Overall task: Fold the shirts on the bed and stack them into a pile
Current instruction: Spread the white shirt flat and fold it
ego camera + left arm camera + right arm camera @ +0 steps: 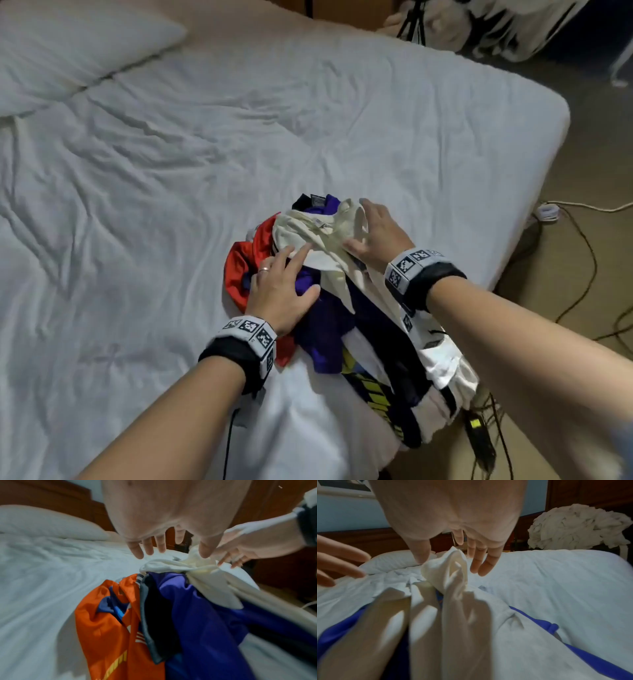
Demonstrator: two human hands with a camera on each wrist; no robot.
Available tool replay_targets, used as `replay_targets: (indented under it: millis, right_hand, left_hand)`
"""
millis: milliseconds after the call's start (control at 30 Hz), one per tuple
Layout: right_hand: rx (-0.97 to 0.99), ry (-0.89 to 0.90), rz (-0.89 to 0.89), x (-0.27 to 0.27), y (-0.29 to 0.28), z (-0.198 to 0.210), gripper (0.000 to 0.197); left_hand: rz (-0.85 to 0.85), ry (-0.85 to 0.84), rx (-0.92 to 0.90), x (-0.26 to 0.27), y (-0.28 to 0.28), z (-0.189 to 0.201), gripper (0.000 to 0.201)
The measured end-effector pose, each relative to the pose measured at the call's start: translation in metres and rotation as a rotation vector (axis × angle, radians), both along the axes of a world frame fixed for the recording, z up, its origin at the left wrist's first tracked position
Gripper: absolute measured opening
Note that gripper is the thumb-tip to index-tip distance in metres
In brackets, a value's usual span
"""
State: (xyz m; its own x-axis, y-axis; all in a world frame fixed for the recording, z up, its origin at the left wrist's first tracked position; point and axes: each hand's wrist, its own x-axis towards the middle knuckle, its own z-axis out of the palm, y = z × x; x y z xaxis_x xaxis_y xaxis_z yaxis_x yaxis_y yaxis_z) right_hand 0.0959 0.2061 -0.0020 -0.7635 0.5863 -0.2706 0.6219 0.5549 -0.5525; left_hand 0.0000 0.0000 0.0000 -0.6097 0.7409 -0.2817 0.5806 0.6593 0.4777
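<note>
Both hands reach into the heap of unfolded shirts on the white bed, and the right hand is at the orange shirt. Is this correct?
Not quite. The right hand is at the cream shirt, as the head view shows; the orange shirt lies by the left hand. The rest is right.
</note>
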Motion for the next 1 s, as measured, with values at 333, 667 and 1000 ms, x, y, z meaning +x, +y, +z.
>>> replay_targets:
  millis: [333,667,1000]
  right_hand:
    - [0.044,-0.113,0.052,-0.012,0.014,0.02,0.017]
    - [0.064,0.129,0.471,-0.036,-0.1,0.212,0.019]
    - [0.352,0.425,0.82,-0.013,-0.35,0.422,0.016]
  left_hand:
    - [-0.154,0.185,0.009,0.013,0.008,-0.027,0.012]
    - [0.153,-0.051,0.245,-0.013,-0.093,0.124,0.027]
    - [0.177,-0.166,0.546,0.027,-0.307,0.308,0.043]
